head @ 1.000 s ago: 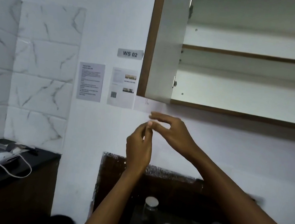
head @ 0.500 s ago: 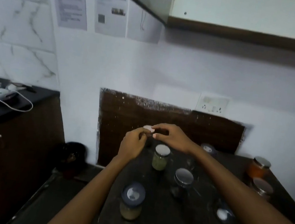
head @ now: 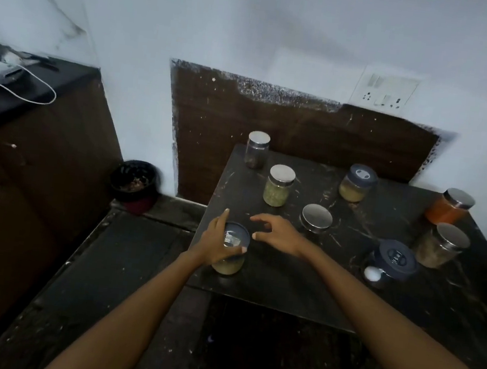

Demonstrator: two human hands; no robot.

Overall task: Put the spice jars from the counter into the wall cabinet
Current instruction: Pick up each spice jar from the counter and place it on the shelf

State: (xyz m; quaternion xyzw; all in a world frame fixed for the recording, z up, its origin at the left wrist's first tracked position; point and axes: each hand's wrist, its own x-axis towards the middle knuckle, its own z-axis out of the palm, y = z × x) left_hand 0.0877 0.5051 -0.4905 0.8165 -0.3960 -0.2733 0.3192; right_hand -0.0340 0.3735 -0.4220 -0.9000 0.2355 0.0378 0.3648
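The dark marble table carries eight spice jars, all still out; the wall cabinet is out of view. Along its right edge stand an orange-filled jar and a steel-lidded jar, with two blue-lidded jars further in. Near the far left corner are a dark jar and a green-spice jar, and a steel-lidded jar sits mid-table.

At the left edge, the left hand wraps a blue-lidded jar of pale spice, its fingers clamped around the lid and upper glass. The right hand hovers just beside it, fingers apart and curled, holding nothing.

This looks like the pick-up of the first jar. Next, I judge, comes a straight lift clear of the table, kept upright, then a reach up toward the cabinet shelf.
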